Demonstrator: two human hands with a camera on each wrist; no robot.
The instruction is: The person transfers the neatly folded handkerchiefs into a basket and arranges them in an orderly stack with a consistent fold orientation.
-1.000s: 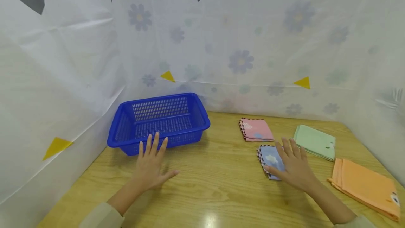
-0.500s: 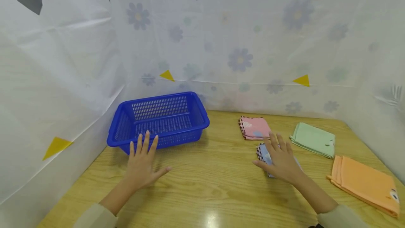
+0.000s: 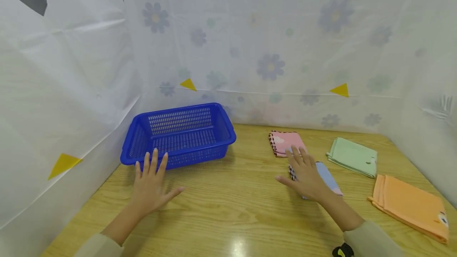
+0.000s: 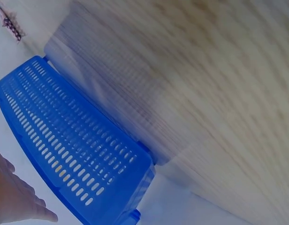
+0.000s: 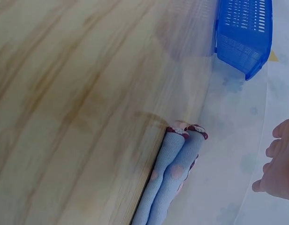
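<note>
My left hand (image 3: 149,191) hovers with spread fingers before the blue plastic basket (image 3: 178,156), its fingertips overlapping the basket's front rim in the head view. Nothing is in it. My right hand (image 3: 305,175), also spread and holding nothing, is over the folded blue cloth (image 3: 326,177) and hides much of it. In the right wrist view the blue cloth (image 5: 170,173) shows its thick folded side, with the right hand (image 5: 283,161) above the table. Just beyond that hand lies a folded pink cloth (image 3: 283,141) with a checked edge.
A folded green cloth (image 3: 353,157) and a folded orange cloth (image 3: 410,207) with an eye design lie at the right of the wooden table (image 3: 228,209). White flowered sheeting (image 3: 242,43) walls the back and sides. A dark object (image 3: 343,250) shows by the right sleeve.
Both hands have drifted left, staying spread. The right hand has moved across the blue cloth, uncovering its right part. The basket and cloths have stayed in place.
</note>
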